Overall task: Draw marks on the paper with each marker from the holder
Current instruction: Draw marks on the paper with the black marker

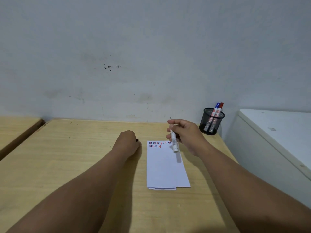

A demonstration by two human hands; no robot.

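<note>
The paper (165, 165) at the table's (75, 165) centre already carries red, blue and dark marks, the right hand (184, 135) grips an uncapped marker (173, 140), the left hand (129, 140) is closed, seemingly on its cap (137, 140), so little remains; two markers stand in the holder (211, 121) at two o'clock.

Dim even light; soft shadows; edges bowed

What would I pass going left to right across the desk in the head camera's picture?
left hand closed around a small dark thing, maybe a cap → folded paper with red and blue marks → right hand holding a marker → mesh holder with two markers → white cabinet.
</note>
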